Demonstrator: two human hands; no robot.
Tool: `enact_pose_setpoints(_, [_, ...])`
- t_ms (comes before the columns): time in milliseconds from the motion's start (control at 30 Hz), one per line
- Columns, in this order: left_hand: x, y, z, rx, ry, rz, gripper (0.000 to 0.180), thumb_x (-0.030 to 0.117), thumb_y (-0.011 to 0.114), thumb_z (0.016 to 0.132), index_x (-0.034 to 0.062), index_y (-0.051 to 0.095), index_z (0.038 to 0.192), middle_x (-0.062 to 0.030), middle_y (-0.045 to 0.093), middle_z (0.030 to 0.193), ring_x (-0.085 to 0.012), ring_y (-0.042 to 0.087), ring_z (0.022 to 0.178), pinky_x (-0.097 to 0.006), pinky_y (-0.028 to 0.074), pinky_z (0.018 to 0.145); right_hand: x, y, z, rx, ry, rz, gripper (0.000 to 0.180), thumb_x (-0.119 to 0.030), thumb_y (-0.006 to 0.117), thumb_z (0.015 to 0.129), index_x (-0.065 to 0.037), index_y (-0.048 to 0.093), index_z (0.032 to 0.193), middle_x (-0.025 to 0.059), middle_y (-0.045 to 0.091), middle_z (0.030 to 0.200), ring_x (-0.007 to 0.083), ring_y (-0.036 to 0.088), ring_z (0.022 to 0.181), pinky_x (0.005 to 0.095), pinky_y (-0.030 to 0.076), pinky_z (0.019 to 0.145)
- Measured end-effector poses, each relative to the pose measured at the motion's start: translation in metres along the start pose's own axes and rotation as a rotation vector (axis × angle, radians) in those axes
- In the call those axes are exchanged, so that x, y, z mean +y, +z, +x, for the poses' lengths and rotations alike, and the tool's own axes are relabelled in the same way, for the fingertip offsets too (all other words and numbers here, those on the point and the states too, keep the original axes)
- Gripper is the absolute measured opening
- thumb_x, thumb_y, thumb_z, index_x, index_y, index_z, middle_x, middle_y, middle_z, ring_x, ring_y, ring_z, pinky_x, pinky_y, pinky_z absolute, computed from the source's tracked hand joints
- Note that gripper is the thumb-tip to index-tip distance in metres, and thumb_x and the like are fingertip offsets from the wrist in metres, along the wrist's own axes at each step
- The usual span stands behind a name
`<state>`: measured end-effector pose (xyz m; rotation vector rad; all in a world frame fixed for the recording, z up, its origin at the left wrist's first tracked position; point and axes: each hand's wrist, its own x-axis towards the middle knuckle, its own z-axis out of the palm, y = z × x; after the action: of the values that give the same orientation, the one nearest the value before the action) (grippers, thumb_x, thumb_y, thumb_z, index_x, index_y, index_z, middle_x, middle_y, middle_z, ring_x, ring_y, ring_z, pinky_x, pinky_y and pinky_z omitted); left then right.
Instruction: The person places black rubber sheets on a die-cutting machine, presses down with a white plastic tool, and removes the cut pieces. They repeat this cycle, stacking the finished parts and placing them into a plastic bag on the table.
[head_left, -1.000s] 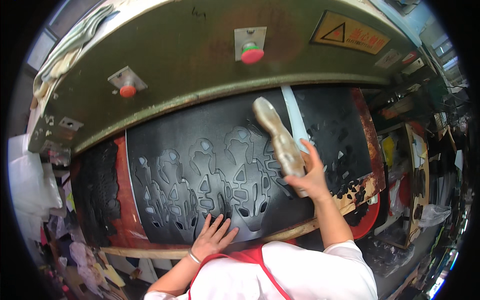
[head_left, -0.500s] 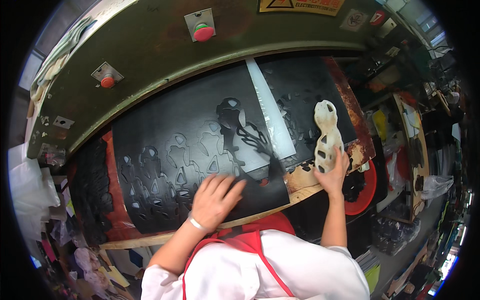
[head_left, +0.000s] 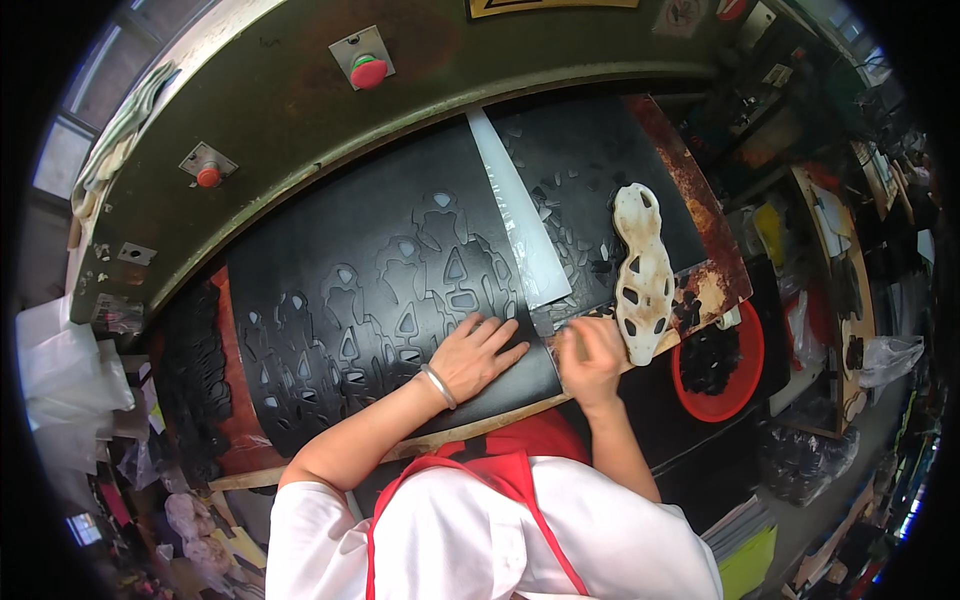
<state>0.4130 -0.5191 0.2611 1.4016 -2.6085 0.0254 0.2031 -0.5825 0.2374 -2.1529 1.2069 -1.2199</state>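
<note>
Both my hands press the black sheet (head_left: 380, 300): left hand (head_left: 478, 352) flat and open, right hand (head_left: 590, 352) pinching its edge; careless tugging could tear the cut-outs.

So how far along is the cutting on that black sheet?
Done: the black sheet is full of cut-out shapes on its left and middle. In hand: left hand lies flat on it, right hand at its near edge; the pale cutting die lies aside. Left: its upper part looks uncut.
</note>
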Motion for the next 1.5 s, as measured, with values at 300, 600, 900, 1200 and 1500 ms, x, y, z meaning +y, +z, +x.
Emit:
enact_pose_setpoints(300, [-0.006, -0.03, -0.018, 0.303, -0.32, -0.395, 0.04, 0.003, 0.07, 0.071, 0.0012, 0.061, 0.109, -0.0132, 0.06, 0.099, -0.0305, 0.058, 0.091, -0.039, 0.05, 0.079, 0.001, 0.027, 0.026, -0.586, 0.496, 0.39, 0.065, -0.006, 0.066, 0.084, -0.009, 0.036, 0.142, 0.0043, 0.059, 0.072, 0.0104, 0.053, 0.061, 0.0252, 0.046, 0.058])
enact_pose_setpoints(600, [-0.001, 0.003, -0.004, 0.48, -0.528, -0.719, 0.036, 0.021, 0.068, 0.083, 0.0013, 0.061, 0.113, -0.0125, 0.062, 0.103, -0.0241, 0.057, 0.089, -0.034, 0.047, 0.08, -0.006, 0.037, 0.022, -0.593, 0.74, 1.419, 0.077, 0.005, 0.053, 0.088, -0.012, 0.014, 0.153, 0.003, 0.06, 0.087, 0.0047, 0.049, 0.068, 0.0197, 0.042, 0.063])
enact_pose_setpoints(900, [-0.059, 0.005, -0.007, 0.614, -0.809, -2.099, 0.027, 0.021, 0.056, 0.095, -0.0021, 0.064, 0.107, -0.0093, 0.066, 0.1, -0.0165, 0.061, 0.091, -0.03, 0.049, 0.081, -0.074, 0.046, 0.04, -0.267, 0.165, 0.038, 0.034, -0.032, 0.072, 0.081, -0.002, 0.058, 0.074, 0.0128, 0.06, 0.069, 0.0304, 0.061, 0.061, 0.0416, 0.048, 0.058])
enact_pose_setpoints(1200, [-0.128, -0.058, -0.001, 1.247, -1.096, -1.934, 0.019, 0.02, 0.052, 0.097, 0.0017, 0.054, 0.094, -0.0126, 0.061, 0.092, -0.0194, 0.059, 0.076, -0.03, 0.05, 0.067, -0.035, 0.115, 0.007, 0.102, 0.325, 0.271, 0.038, -0.018, 0.041, 0.1, -0.002, 0.052, 0.067, 0.0122, 0.059, 0.054, 0.0288, 0.061, 0.05, 0.0389, 0.045, 0.048])
enact_pose_setpoints(1500, [-0.221, -0.246, -0.087, 1.027, -0.532, -0.896, 0.031, 0.026, 0.057, 0.096, -0.0015, 0.065, 0.108, -0.0092, 0.069, 0.086, -0.0118, 0.064, 0.071, -0.022, 0.049, 0.06, -0.073, 0.067, 0.003, -0.229, 0.312, 0.259, 0.036, -0.029, 0.062, 0.091, 0.0, 0.057, 0.072, 0.0136, 0.057, 0.057, 0.0285, 0.059, 0.051, 0.0356, 0.045, 0.049])
